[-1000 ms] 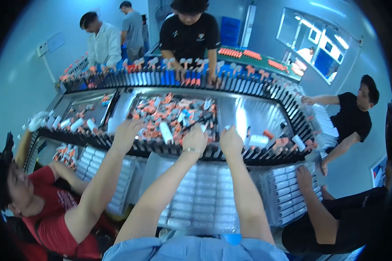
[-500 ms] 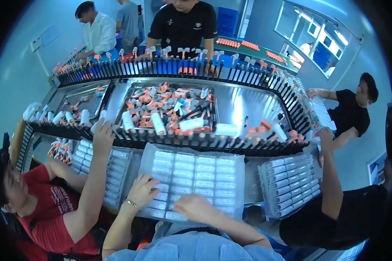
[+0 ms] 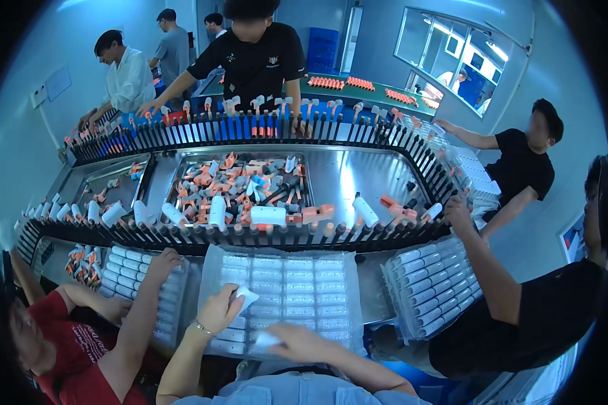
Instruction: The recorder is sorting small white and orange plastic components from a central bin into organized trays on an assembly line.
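Observation:
A clear plastic blister tray (image 3: 302, 312) lies right in front of me, its rows of moulded pockets shining. Several white tube-shaped shells (image 3: 230, 335) sit in its lower left pockets. My left hand (image 3: 216, 312) is closed on a white shell (image 3: 248, 297), held tilted just over the tray's left side. Over the tray's near edge, my right hand (image 3: 297, 343) has its fingers round another white shell (image 3: 266, 339), smeared by motion. Whether the upper pockets hold anything is hard to tell through the glare.
Beyond the tray runs a line of black upright posts (image 3: 277, 236) carrying white and orange parts. Inside its loop, a metal pan (image 3: 311, 196) holds orange and grey pieces. Stacked shell trays (image 3: 432, 287) stand at right. Co-workers' arms reach in from left (image 3: 138, 304) and right (image 3: 493, 270).
My left hand has raised a white shell off the tray; my right hand now has one too. The view has shifted, and parts on the posts moved left. The left co-worker's hand dropped to a tray.

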Demonstrator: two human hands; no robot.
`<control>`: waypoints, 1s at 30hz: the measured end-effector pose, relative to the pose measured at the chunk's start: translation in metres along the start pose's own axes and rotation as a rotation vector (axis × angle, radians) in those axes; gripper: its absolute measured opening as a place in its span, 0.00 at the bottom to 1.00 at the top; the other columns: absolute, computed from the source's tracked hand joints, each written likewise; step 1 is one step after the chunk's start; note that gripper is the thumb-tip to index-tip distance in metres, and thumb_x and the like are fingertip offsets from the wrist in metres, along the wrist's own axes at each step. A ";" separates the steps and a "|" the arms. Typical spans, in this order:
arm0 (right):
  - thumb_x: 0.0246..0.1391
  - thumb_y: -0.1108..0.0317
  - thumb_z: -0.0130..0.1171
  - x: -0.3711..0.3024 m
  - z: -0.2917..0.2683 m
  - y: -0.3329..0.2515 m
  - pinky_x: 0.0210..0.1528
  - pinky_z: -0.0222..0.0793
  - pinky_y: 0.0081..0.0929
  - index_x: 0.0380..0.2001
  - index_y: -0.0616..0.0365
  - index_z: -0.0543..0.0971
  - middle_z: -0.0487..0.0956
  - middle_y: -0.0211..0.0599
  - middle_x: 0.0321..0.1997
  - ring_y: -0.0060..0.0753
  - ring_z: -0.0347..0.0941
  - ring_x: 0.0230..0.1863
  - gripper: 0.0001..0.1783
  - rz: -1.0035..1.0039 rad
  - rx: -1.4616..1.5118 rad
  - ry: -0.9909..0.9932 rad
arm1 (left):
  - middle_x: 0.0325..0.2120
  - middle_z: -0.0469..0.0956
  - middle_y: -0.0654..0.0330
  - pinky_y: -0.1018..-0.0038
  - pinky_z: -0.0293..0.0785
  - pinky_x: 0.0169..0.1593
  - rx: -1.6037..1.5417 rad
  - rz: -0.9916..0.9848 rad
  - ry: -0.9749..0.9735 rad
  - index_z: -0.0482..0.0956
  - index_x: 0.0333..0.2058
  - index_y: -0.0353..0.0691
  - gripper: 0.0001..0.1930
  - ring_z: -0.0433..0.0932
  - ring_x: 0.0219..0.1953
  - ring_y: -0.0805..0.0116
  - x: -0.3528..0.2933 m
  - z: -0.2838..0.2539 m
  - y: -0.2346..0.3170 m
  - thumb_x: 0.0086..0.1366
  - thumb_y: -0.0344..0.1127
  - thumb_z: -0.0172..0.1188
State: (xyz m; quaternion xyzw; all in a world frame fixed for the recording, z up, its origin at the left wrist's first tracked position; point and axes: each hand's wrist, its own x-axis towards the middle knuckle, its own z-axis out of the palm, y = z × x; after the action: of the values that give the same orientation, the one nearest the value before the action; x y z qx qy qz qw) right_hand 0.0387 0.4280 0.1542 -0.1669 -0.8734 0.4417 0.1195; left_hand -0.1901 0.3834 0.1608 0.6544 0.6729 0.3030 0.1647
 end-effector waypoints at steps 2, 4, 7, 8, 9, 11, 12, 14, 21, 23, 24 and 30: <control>0.52 0.58 0.52 -0.007 -0.047 -0.009 0.38 0.68 0.42 0.44 0.65 0.64 0.75 0.53 0.33 0.54 0.74 0.35 0.23 0.284 -0.023 0.208 | 0.27 0.75 0.48 0.63 0.69 0.32 -0.216 -0.117 0.102 0.68 0.41 0.36 0.15 0.75 0.30 0.48 0.003 0.014 -0.007 0.60 0.40 0.53; 0.53 0.62 0.52 -0.008 -0.092 -0.004 0.32 0.70 0.36 0.43 0.64 0.64 0.77 0.47 0.28 0.44 0.77 0.30 0.19 0.480 -0.063 0.538 | 0.28 0.75 0.48 0.64 0.70 0.33 -0.251 -0.135 0.153 0.68 0.42 0.36 0.16 0.75 0.30 0.49 0.005 0.026 -0.013 0.60 0.41 0.54; 0.51 0.70 0.51 -0.014 -0.137 0.059 0.28 0.70 0.28 0.43 0.64 0.66 0.77 0.44 0.28 0.30 0.76 0.24 0.16 0.302 0.088 1.146 | 0.30 0.76 0.48 0.67 0.71 0.34 -0.304 -0.106 0.206 0.68 0.45 0.37 0.20 0.76 0.30 0.52 0.011 0.038 -0.014 0.58 0.43 0.56; 0.52 0.68 0.50 -0.014 -0.153 0.072 0.29 0.70 0.30 0.44 0.65 0.66 0.77 0.46 0.28 0.32 0.75 0.25 0.17 0.367 0.089 1.172 | 0.30 0.76 0.48 0.67 0.71 0.34 -0.282 -0.115 0.167 0.69 0.45 0.37 0.20 0.76 0.30 0.52 0.011 0.036 -0.011 0.58 0.44 0.56; 0.52 0.65 0.50 -0.012 -0.165 0.097 0.30 0.70 0.32 0.44 0.65 0.67 0.76 0.48 0.30 0.37 0.76 0.28 0.18 0.360 0.051 1.287 | 0.30 0.76 0.48 0.67 0.71 0.34 -0.265 -0.116 0.119 0.69 0.45 0.37 0.21 0.76 0.30 0.52 0.013 0.038 -0.007 0.57 0.44 0.57; 0.52 0.69 0.47 0.006 -0.183 0.104 0.25 0.73 0.26 0.45 0.65 0.66 0.75 0.43 0.33 0.33 0.76 0.31 0.18 0.400 -0.056 1.294 | 0.30 0.76 0.48 0.67 0.71 0.33 -0.249 -0.110 0.141 0.70 0.44 0.38 0.21 0.77 0.30 0.52 0.010 0.037 -0.006 0.57 0.45 0.57; 0.51 0.65 0.47 0.015 -0.190 0.109 0.28 0.72 0.32 0.45 0.66 0.66 0.75 0.51 0.34 0.39 0.76 0.33 0.20 0.439 -0.217 1.330 | 0.29 0.76 0.48 0.66 0.72 0.33 -0.239 -0.095 0.152 0.70 0.44 0.38 0.20 0.77 0.30 0.51 0.010 0.038 -0.005 0.57 0.45 0.57; 0.50 0.64 0.47 0.042 -0.195 0.091 0.41 0.66 0.44 0.44 0.68 0.66 0.75 0.61 0.36 0.60 0.72 0.37 0.21 0.536 -0.334 1.198 | 0.28 0.77 0.48 0.65 0.72 0.32 -0.218 -0.122 0.166 0.70 0.44 0.38 0.20 0.77 0.29 0.51 0.006 0.036 -0.009 0.57 0.45 0.57; 0.48 0.66 0.48 0.113 -0.179 0.082 0.35 0.70 0.47 0.49 0.69 0.62 0.74 0.61 0.35 0.58 0.74 0.34 0.25 0.590 -0.700 0.817 | 0.23 0.74 0.51 0.68 0.69 0.27 -0.309 -0.082 0.302 0.70 0.44 0.38 0.19 0.74 0.21 0.56 0.009 0.047 -0.037 0.60 0.44 0.54; 0.48 0.69 0.49 0.117 -0.170 0.060 0.37 0.70 0.44 0.50 0.70 0.60 0.72 0.61 0.38 0.57 0.73 0.36 0.26 0.559 -0.706 0.785 | 0.24 0.74 0.57 0.75 0.68 0.23 -0.636 -0.217 0.352 0.69 0.44 0.37 0.18 0.73 0.21 0.67 0.012 0.040 -0.041 0.62 0.44 0.51; 0.47 0.70 0.51 0.115 -0.168 0.061 0.44 0.66 0.46 0.53 0.69 0.59 0.68 0.62 0.46 0.56 0.69 0.46 0.29 0.526 -0.678 0.791 | 0.25 0.73 0.61 0.79 0.67 0.21 -0.898 -0.401 0.321 0.69 0.45 0.37 0.18 0.72 0.21 0.74 0.016 0.031 -0.033 0.63 0.44 0.50; 0.39 0.71 0.61 0.109 -0.080 0.010 0.54 0.57 0.45 0.46 0.60 0.68 0.68 0.52 0.48 0.54 0.63 0.51 0.26 0.020 -0.617 0.691 | 0.17 0.69 0.65 0.81 0.61 0.15 -1.215 -0.557 0.603 0.70 0.35 0.40 0.21 0.68 0.15 0.77 0.024 0.009 -0.059 0.65 0.54 0.43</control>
State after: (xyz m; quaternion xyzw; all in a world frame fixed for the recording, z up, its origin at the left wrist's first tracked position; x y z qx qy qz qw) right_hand -0.0304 0.5350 0.1989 -0.3407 -0.8714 0.0807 0.3438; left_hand -0.2326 0.4107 0.1213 0.1404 0.5436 0.7366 0.3771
